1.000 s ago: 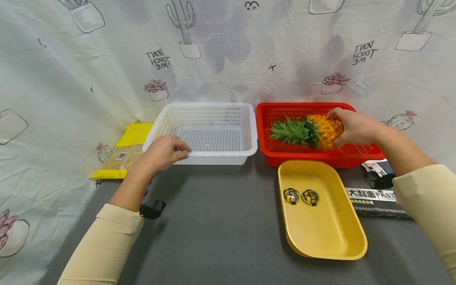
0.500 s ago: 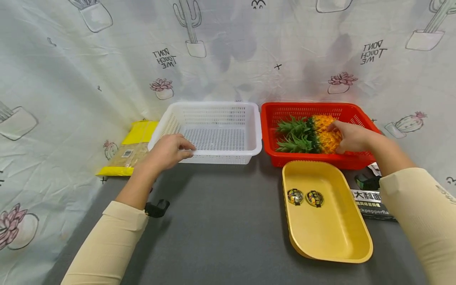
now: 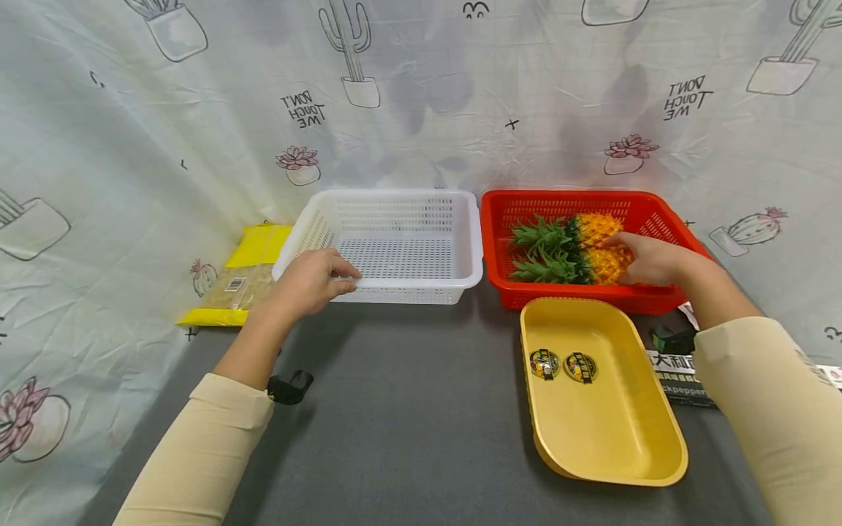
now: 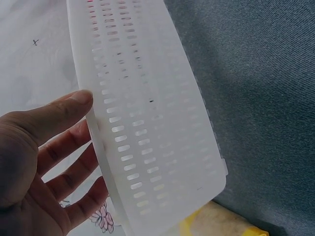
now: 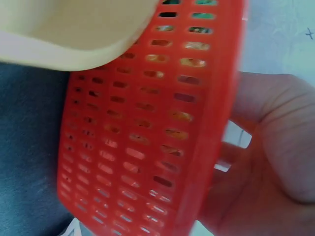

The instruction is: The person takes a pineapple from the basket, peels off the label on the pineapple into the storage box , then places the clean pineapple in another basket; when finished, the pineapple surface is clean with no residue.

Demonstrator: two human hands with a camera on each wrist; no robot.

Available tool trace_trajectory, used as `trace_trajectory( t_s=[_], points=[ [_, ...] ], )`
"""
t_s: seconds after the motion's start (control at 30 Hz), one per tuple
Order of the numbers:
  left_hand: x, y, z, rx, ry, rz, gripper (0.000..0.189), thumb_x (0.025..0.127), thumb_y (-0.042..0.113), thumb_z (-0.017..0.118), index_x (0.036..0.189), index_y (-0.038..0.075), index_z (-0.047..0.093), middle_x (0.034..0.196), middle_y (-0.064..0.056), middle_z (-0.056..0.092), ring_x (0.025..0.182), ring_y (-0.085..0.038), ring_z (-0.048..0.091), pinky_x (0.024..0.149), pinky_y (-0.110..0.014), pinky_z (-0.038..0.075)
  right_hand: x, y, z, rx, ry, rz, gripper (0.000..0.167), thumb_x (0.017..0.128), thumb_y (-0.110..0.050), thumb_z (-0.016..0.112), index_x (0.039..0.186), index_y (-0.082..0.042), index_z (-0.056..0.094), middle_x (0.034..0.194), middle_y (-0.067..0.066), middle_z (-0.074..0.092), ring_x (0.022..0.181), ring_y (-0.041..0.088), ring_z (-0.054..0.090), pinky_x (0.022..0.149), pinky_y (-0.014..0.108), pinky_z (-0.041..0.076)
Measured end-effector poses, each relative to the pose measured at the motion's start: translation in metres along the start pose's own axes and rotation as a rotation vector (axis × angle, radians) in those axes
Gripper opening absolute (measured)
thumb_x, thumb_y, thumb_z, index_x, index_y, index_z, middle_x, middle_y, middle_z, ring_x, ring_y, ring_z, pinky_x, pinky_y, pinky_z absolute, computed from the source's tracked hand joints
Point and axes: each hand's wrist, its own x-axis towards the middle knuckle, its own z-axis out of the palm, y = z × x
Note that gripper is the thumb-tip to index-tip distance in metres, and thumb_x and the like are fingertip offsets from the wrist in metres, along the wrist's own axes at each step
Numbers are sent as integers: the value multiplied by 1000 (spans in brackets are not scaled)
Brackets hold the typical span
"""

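Observation:
My left hand (image 3: 309,283) is at the front left rim of a white plastic basket (image 3: 467,280). In the left wrist view its thumb presses the rim from outside, with the other fingers behind it, inside. My right hand (image 3: 653,261) reaches into a red plastic basket (image 3: 539,294). Its fingers and thumb hold the base of the nearer pineapple (image 3: 604,266). A second pineapple (image 3: 595,228) lies alongside, behind it, both with their leafy crowns to the left. In the right wrist view the red basket's wall (image 5: 142,123) hides the fingertips.
A yellow tray (image 3: 601,431) with two round stickers sits in front of the red basket. To its right lies a black pasta box (image 3: 680,380), partly under my right sleeve. A yellow-ended bag (image 3: 246,270) leans left of the white basket. A printed curtain (image 3: 421,109) hangs behind.
The blurred orange body under my right hand resolves into two pineapples side by side. My right hand has moved slightly lower and toward me. The left hand stays at the white rim.

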Motion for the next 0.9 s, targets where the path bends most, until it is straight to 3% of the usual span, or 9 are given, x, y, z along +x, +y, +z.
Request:
trace_trajectory(
  t_s=[0.27, 0.53, 0.8, 0.9],
  points=[
    [-6, -3, 1, -10, 16, 23, 22, 95, 14, 74, 115, 5, 80, 111, -14, 74, 103, -33, 66, 91, -50, 52, -8, -22, -4, 15, 39, 8, 91, 92, -10, 68, 162, 5, 11, 160, 41, 17, 144, 62, 15, 111, 79, 23],
    [-13, -7, 4, -4, 54, 49, 25, 96, 14, 74, 119, 6, 78, 113, -14, 69, 104, -36, 64, 90, -50, 52, -22, -61, 10, 9, 150, -34, 92, 95, -15, 67, 165, -3, 9, 160, 42, 11, 144, 61, 19, 111, 79, 25],
    [-13, -5, 5, 15, 73, 61, 25, 95, 13, 75, 118, 7, 79, 113, -14, 69, 103, -36, 64, 90, -51, 52, -37, -90, 38, 38, 404, -120, 77, 98, -17, 66, 161, -1, 26, 164, 37, 13, 145, 62, 21, 111, 78, 27],
    [-13, -7, 8, 12, 74, 69, 26, 96, 15, 74, 119, 6, 78, 115, -15, 69, 105, -36, 63, 92, -52, 51, -40, -98, 49, 53, 454, -166, 72, 99, -18, 68, 159, -1, 32, 163, 36, 17, 145, 62, 23, 110, 78, 28]
  ],
)
